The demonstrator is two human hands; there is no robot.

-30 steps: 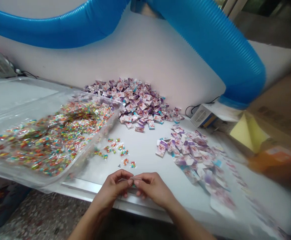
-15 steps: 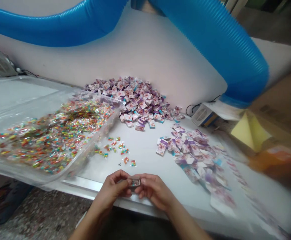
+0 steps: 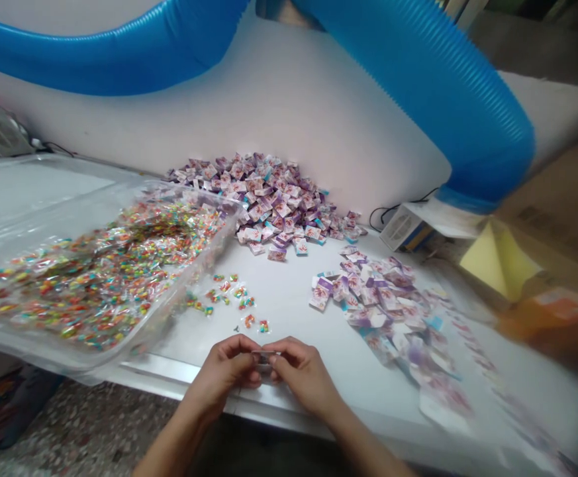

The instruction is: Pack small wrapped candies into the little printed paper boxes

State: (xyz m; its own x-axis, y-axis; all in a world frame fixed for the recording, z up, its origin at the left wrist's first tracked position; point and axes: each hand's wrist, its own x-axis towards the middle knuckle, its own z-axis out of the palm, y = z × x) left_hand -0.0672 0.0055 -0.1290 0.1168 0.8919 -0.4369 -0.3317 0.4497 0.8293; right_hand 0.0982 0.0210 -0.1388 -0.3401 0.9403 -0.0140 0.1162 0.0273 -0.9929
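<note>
My left hand [image 3: 226, 372] and my right hand [image 3: 302, 374] meet at the table's front edge, fingertips pinched together on one small packet [image 3: 264, 358] held between them. Just beyond them lie a few loose clear sachets of coloured bits [image 3: 229, 293] on the white table [image 3: 289, 291]. To the left a clear plastic tray [image 3: 169, 311] holds a heap of such colourful sachets. A flat spread of purple-and-white packets [image 3: 383, 305] lies to the right, and a big pile of folded ones [image 3: 273, 199] sits against the wall.
A thick blue ribbed hose [image 3: 418, 86] arches overhead along the white wall. A small white box with a cable [image 3: 402, 228] stands at the back right, beside yellow sheets [image 3: 497, 262] and an orange thing [image 3: 557, 311]. Speckled floor shows below the table edge.
Both hands stay together at the table edge. The small packet showed face-up between the fingers half a second ago; now the fingers have closed more tightly round it.
</note>
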